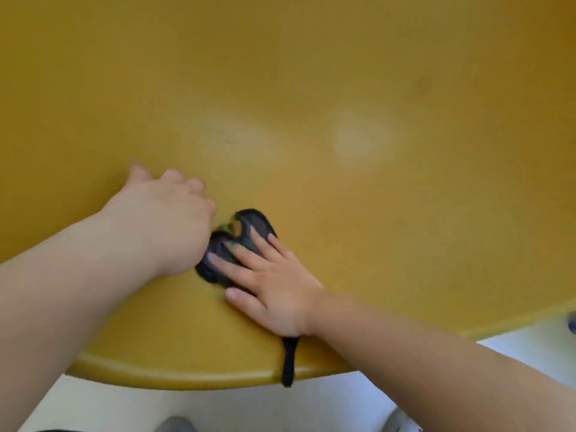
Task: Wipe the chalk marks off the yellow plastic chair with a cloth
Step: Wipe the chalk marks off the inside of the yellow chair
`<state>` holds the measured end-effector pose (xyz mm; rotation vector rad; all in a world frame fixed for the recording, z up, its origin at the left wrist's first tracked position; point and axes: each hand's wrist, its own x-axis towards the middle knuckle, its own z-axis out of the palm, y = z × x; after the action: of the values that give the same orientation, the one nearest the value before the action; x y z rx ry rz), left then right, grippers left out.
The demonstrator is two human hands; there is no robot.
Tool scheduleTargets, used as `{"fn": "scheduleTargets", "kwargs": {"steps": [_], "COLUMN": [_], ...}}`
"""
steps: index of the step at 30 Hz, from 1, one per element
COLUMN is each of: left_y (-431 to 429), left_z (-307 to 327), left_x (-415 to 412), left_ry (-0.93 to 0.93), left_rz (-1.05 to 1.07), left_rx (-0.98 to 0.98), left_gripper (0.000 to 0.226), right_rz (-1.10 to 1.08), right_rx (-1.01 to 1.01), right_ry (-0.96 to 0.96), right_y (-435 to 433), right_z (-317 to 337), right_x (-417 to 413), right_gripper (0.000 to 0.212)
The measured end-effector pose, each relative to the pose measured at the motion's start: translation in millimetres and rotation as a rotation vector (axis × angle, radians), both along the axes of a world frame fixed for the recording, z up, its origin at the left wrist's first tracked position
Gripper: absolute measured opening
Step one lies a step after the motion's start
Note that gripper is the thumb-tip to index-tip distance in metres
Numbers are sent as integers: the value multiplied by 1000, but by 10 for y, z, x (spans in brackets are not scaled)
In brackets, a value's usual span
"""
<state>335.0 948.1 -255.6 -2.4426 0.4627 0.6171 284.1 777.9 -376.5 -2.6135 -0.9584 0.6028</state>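
Note:
The yellow plastic chair (343, 73) fills most of the view, its seat seen from close above. A dark cloth (249, 222) lies bunched on the seat near the front edge, and one strip of it hangs over the rim. My right hand (274, 282) presses flat on the cloth with its fingers spread and straight. My left hand (165, 210) rests on the seat just left of the cloth, fingers curled down against the plastic, touching the cloth's left edge. Two pale, faint chalk smudges (361, 135) show on the seat beyond the hands.
The chair's rounded front rim (187, 374) runs across the bottom of the view. A white floor (311, 410) lies below it, with grey shoe tips at the bottom edge.

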Motion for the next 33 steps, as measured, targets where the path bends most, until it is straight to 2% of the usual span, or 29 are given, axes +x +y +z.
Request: {"fn": "scheduleTargets", "kwargs": {"steps": [2, 4, 8, 10, 12, 14, 17, 20, 22, 24, 29, 31, 33], "left_y": [-248, -447, -601, -572, -545, -608, -779, -991, -1121, -1194, -1185, -1170, -1182], "left_z": [-158, -339, -567, -589, -592, -594, -635, -715, -789, -850, -863, -875, -878], "left_x": [-60, -113, -118, -94, -76, -81, -100, -135, -181, -220, -240, -267, -287], "left_ry": [35, 84, 217, 237, 215, 205, 194, 220, 242, 238, 187, 180, 178], "left_rz": [-39, -36, 63, 65, 40, 27, 7, -5, 5, 32, -4, -7, 8], "left_rx": [-73, -136, -319, -337, -292, -266, -251, -308, -369, -403, -409, -414, -424], "left_gripper": [37, 41, 57, 67, 69, 68, 66, 71, 77, 80, 83, 84, 84], "right_rz": [75, 6, -508, -742, -903, -876, -557, -302, -268, -314, -621, -739, -871], "right_rx": [-74, -241, -710, -821, -770, -603, -378, -314, -346, -475, -996, -1025, -897], "right_ry": [33, -15, -240, -321, -299, -204, -71, 35, 59, 13, -366, -439, -439], "right_y": [-598, -1350, -2875, -3149, -2854, -2271, -1477, -1336, -1613, -2144, -3596, -3603, -3231], "right_z": [20, 7, 207, 302, 174, -31, -155, 33, 146, 235, 660, 599, 340], "right_x": [-218, -139, 525, 770, 852, 741, 260, -256, -452, -365, 548, 808, 955], "right_gripper": [56, 58, 79, 85, 82, 78, 70, 67, 66, 66, 79, 88, 95]}}
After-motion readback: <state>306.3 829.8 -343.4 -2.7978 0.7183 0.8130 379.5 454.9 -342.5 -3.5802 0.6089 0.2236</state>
